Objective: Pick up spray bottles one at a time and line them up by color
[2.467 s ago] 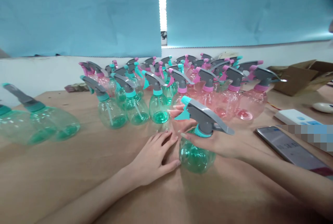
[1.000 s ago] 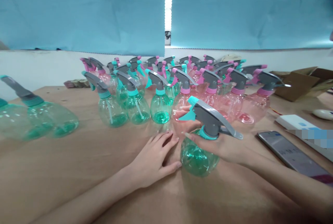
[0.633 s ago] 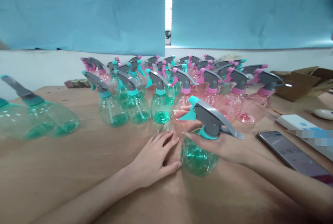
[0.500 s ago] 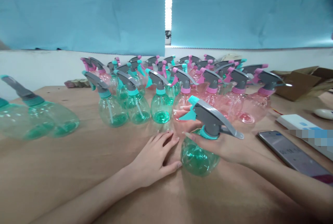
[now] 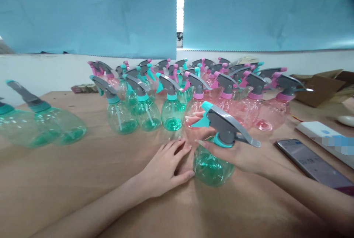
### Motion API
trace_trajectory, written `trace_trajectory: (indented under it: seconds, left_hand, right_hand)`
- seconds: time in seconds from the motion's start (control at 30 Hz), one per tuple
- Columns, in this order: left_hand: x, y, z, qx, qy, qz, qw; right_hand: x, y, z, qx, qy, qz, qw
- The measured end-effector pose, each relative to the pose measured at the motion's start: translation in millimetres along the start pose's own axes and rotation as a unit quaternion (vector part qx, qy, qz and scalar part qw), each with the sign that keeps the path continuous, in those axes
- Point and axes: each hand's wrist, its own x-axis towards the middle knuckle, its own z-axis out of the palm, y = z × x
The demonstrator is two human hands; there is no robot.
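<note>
My right hand [image 5: 235, 153] is wrapped round the neck of a green spray bottle [image 5: 211, 166] with a grey and teal trigger head, upright on the wooden table [image 5: 116, 186]. Its far fingers are partly hidden behind the bottle. Palm down, my left hand [image 5: 166, 168] rests on the table just left of that bottle, fingers apart and holding nothing. Beyond the hands stand rows of spray bottles, among them a green one [image 5: 172, 114] and a pink one [image 5: 272, 111].
More green bottles [image 5: 62, 125] stand at the left. On the right lie a phone [image 5: 312, 164], a white box [image 5: 320, 135] and a white mouse [image 5: 346, 121]. An open cardboard box [image 5: 315, 88] sits at the back right, and blue sheets [image 5: 88, 13] hang behind.
The view has shifted very slightly, so the table items appear a little further right. Both hands keep their places, the right one still round the green bottle.
</note>
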Motion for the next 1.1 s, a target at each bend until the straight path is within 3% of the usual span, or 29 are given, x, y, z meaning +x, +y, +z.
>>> trace_trajectory:
  seconds: [0.43,0.7,0.87,1.1]
  left_hand:
    - [0.4,-0.5,0.3,-0.001,-0.006,-0.007,1.0]
    - [-0.5,-1.0,0.4,0.002,-0.009,-0.008,1.0]
    - [-1.1,-0.4,0.5,0.0,-0.008,-0.007,1.0]
    - [-1.3,-0.3,1.3,0.001,-0.009,-0.012,1.0]
  right_hand:
    - [2.6,-1.6,-3.5,0.045,-0.024,-0.002,0.999]
    - [6.9,-12.1,-9.5,0.065,0.023,0.02,0.997]
    - [4.4,-4.6,-8.5,0.056,0.004,0.031,0.998]
    - [6.5,-12.5,-8.1,0.049,-0.01,0.046,0.998]
